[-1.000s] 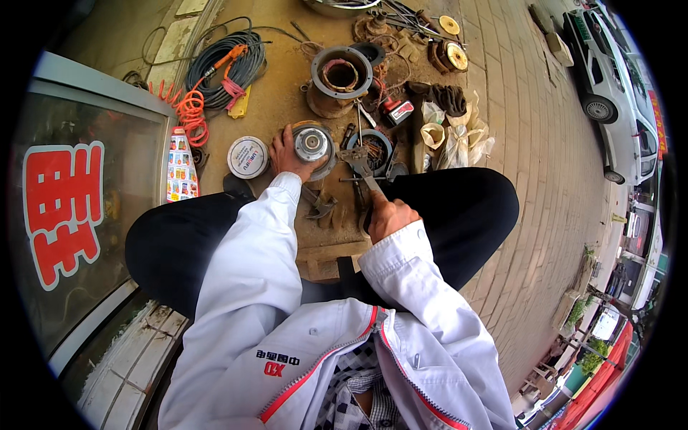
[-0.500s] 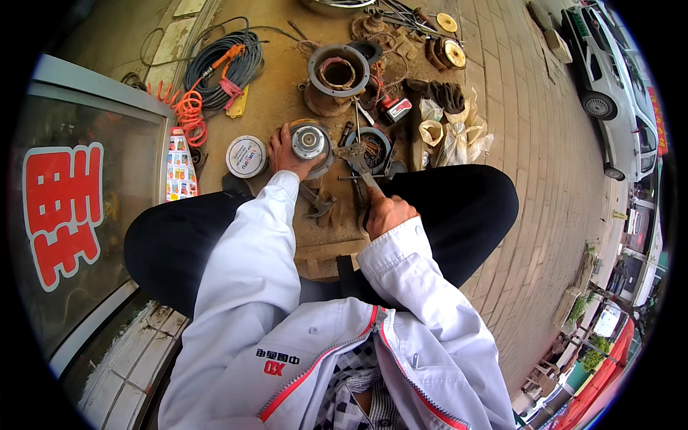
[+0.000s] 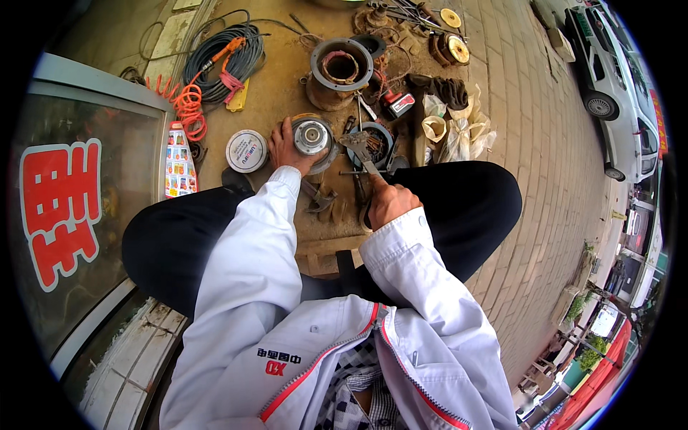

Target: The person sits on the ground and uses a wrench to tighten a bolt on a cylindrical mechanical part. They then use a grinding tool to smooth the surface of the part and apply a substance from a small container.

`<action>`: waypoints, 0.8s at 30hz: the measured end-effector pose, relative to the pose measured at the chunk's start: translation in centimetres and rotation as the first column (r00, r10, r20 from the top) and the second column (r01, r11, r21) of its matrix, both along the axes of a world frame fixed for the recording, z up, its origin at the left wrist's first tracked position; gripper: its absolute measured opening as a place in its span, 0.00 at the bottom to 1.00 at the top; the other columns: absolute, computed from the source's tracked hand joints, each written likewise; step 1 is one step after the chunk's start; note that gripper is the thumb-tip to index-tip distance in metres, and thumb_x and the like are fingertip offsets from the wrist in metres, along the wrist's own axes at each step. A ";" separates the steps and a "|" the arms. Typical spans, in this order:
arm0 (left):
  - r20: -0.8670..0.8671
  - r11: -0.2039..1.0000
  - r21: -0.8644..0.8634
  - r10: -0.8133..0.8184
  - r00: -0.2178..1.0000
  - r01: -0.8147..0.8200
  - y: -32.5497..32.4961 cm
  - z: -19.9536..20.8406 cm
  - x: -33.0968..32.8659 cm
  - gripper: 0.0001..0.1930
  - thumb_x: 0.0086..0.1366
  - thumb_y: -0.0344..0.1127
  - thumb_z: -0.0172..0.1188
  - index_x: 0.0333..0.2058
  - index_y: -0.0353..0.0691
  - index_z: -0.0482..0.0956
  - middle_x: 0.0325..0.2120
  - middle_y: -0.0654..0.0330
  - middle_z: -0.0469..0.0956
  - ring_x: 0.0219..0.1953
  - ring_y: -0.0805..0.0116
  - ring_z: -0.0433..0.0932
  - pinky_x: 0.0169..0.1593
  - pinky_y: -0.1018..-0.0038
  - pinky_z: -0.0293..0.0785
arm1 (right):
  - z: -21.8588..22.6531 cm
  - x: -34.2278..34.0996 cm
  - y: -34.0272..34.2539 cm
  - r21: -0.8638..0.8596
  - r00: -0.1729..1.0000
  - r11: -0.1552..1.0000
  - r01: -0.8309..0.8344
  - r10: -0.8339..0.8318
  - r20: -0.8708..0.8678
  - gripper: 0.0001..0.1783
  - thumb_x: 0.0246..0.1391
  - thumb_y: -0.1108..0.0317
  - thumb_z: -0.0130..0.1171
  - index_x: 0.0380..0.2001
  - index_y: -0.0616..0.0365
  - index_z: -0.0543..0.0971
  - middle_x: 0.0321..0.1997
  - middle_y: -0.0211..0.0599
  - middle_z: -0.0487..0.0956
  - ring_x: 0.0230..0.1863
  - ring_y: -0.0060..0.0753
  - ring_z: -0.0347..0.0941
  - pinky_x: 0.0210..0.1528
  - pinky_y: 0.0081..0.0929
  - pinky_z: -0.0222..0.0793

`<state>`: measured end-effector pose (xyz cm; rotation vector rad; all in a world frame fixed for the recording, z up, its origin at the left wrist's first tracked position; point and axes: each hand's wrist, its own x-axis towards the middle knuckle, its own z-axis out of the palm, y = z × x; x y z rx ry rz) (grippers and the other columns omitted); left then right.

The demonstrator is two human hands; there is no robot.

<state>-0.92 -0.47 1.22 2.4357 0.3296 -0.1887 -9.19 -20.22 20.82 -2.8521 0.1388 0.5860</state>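
In the head view, which is the only one, the left hand (image 3: pixel 288 149) is laid on the left side of a round metal part (image 3: pixel 311 137), with its fingers spread and bent along the edge; I would say it steadies the part more than lifts it. This part sits on the ground in front of the person, between the knees and a flanged housing (image 3: pixel 330 93), and just to the right of a white round tin (image 3: pixel 246 151). The right hand (image 3: pixel 392 202) is clenched around the handle of a steel tool (image 3: pixel 367 160), perhaps a wrench. The tool's wide head is near the right side of the part, partly over the black bowl (image 3: pixel 389 135) with small brown pieces; whether it touches the part, I cannot tell. As for the progress, the housing stands open at its top, apart from the round part, so some separation seems already done. I judge the work to be somewhere in its middle, because the two pieces are not joined. A hammer (image 3: pixel 320 201) lies unused nearby. How many steps are left, the view does not show.
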 end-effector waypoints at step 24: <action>-0.017 1.000 0.016 -0.008 1.000 0.008 -0.2 -0.1 0.0 0.65 0.38 0.58 0.80 0.70 0.48 0.49 0.66 0.48 0.56 0.67 0.41 0.54 0.70 0.52 0.50 | -0.3 -0.7 0.2 0.002 1.000 1.000 -0.019 0.019 0.013 0.27 0.53 0.69 0.57 0.59 0.46 0.77 0.35 0.52 0.80 0.34 0.56 0.82 0.38 0.48 0.79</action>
